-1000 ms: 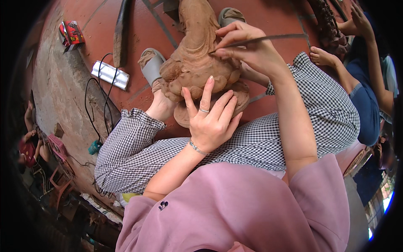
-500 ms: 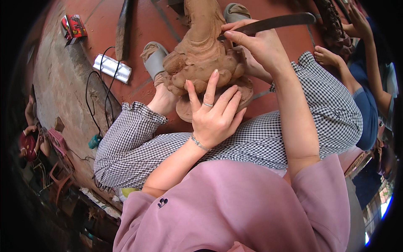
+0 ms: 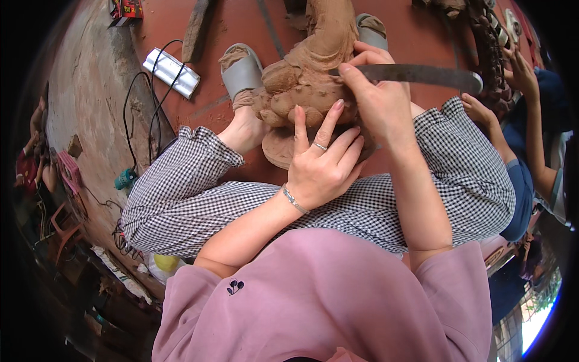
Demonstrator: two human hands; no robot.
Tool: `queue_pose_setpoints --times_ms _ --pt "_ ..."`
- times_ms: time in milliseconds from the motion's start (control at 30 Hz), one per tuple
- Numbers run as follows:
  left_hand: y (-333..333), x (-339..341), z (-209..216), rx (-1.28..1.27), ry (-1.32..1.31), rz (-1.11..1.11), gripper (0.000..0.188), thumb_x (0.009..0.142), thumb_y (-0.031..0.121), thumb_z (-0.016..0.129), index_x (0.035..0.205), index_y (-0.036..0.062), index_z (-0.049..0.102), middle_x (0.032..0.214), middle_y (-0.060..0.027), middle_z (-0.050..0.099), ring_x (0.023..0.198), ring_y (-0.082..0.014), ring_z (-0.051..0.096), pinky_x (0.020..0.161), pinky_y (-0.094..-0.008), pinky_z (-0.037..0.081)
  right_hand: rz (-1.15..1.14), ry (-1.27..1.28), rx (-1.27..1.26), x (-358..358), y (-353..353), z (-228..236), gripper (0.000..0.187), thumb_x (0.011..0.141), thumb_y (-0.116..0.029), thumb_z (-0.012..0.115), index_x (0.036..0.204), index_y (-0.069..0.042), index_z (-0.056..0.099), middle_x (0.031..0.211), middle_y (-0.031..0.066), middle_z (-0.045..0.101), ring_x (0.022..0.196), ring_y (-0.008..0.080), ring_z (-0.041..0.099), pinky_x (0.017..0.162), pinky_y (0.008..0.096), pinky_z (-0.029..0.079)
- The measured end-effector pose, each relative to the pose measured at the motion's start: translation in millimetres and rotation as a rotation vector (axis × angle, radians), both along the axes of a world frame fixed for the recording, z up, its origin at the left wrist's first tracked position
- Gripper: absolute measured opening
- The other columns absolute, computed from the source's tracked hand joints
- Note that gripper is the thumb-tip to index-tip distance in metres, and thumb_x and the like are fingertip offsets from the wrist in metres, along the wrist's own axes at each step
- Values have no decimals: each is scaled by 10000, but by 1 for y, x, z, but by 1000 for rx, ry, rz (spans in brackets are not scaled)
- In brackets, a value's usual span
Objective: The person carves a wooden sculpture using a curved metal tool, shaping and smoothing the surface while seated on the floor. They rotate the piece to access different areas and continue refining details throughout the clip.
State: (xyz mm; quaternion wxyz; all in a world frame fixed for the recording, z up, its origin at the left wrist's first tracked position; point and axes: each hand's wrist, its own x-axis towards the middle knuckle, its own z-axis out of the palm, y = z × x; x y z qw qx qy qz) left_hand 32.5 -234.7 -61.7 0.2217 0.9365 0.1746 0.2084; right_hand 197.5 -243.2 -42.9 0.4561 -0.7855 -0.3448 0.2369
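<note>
A brown carved sculpture [image 3: 316, 90] with a rounded, lumpy lower part stands between my feet. Its round base [image 3: 278, 151] shows partly behind my left hand [image 3: 322, 172], whose spread fingers rest against the lower part. My right hand [image 3: 381, 102] pinches a long, dark, flat curved blade tool [image 3: 431, 75] between thumb and fingers. The tool's thin end meets the sculpture's side above the lumps, while its broad rounded end points right. My right hand covers part of that side.
Grey slippers [image 3: 241, 75] lie on the red tile floor [image 3: 241, 24]. To the left are a silver packet [image 3: 172, 72], black cables [image 3: 151, 108], a wooden piece [image 3: 198, 30] and a red box [image 3: 125, 11]. Another person's hand [image 3: 520, 72] is at the right, beside a dark carved piece [image 3: 485, 48].
The whole view has shifted, so the sculpture and hands sit further right in it. The blade tool's broad end has swung downward. My left hand stays on the sculpture.
</note>
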Motion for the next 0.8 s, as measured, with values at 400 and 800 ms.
queue_pose_setpoints --times_ms 400,800 --pt "-2 0 -2 -25 -22 19 269 769 280 779 975 106 769 1084 -5 720 1415 -338 480 1182 -751 97 65 -208 -31 -11 6 -2 254 903 -222 728 982 19 725 1335 216 604 1219 324 604 1029 400 468" --pt "0 -1 0 -10 2 3 294 755 283 797 995 115 772 1092 -1 721 1424 -348 468 1173 -759 90 70 -179 -45 -7 2 4 232 903 -232 729 977 -12 737 1351 208 623 1256 325 598 1058 399 447"
